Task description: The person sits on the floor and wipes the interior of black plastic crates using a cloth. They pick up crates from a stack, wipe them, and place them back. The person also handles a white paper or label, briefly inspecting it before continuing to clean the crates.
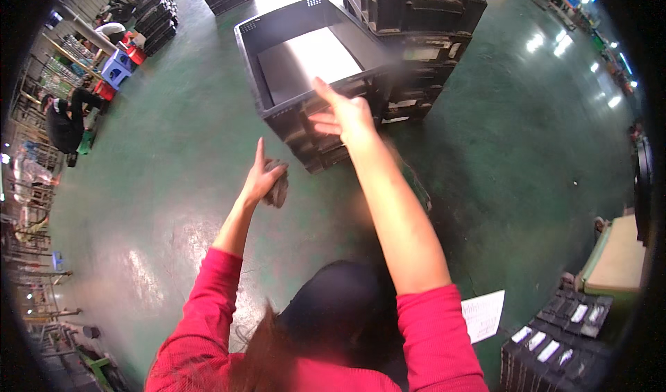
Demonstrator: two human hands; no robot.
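My left hand (259, 181) reaches forward with its index finger stretched out, and its other fingers are closed on a crumpled grey-brown rag (277, 186). In front of me is a black plastic crate (305, 100), open at the top, with a bright white patch on its inner floor that may be a sheet or glare. My right hand (347, 118) is at the crate's near wall, thumb up and fingers apart, holding nothing. Whether its fingertips touch the wall I cannot tell.
Stacked black crates (416, 28) stand just right of the open crate. A white paper with writing (483, 316) is by my right elbow. More black boxes (555, 354) stand at lower right. At far left a person (66, 125) sits near a blue stool (116, 69).
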